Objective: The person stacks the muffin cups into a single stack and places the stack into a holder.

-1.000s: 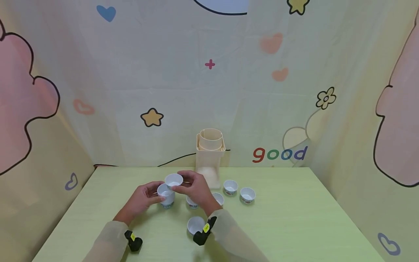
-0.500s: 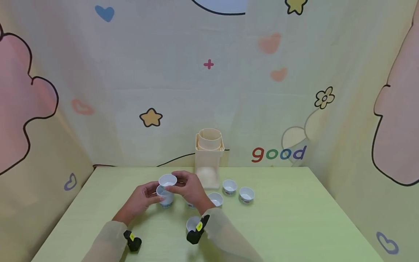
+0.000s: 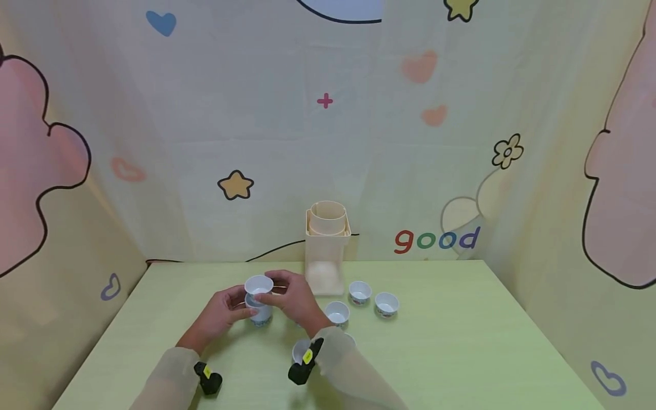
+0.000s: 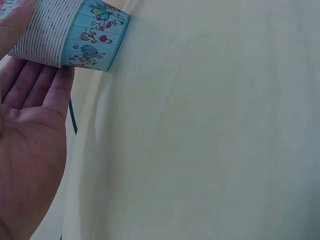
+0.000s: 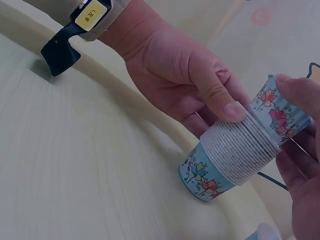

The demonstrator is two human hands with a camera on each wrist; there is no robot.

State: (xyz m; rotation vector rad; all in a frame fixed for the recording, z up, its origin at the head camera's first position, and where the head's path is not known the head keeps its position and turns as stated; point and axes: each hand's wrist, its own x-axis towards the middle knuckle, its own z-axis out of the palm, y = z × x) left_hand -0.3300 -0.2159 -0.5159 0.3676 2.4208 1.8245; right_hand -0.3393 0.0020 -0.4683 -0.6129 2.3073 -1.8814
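The place looks like a small cloth-screened recording booth; whether it stands in a home, lab or office cannot be told. A printed fabric backdrop (image 3: 277, 131) with cartoon hearts (image 3: 162, 23), stars (image 3: 236, 185) and "good" lettering (image 3: 426, 240) encloses a pale wood-grain table (image 3: 451, 336), and black wrist-camera mounts (image 3: 209, 380) on both sleeves (image 3: 171, 378) suggest filming.

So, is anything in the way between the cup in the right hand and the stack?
Nothing visible is. The lower end of the cup meets the open top of the stack, which the left hand grips from the side.
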